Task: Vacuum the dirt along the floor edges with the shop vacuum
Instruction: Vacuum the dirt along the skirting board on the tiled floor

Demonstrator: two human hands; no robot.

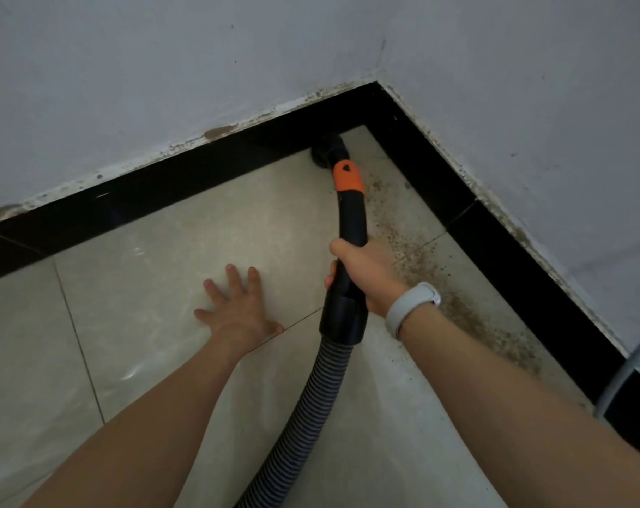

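My right hand grips the black vacuum wand just below its orange collar. The round black nozzle sits on the floor in the room corner, against the black baseboard. A ribbed grey-black hose runs from the wand down toward me. Brown dirt lies scattered along the right-hand floor edge, right of the wand. My left hand rests flat on the beige tile, fingers spread, left of the hose.
Two white walls meet at the corner, with chipped, stained paint above the baseboard. Beige floor tiles with thin grout lines fill the middle. A grey curved object shows at the right edge. A white band is on my right wrist.
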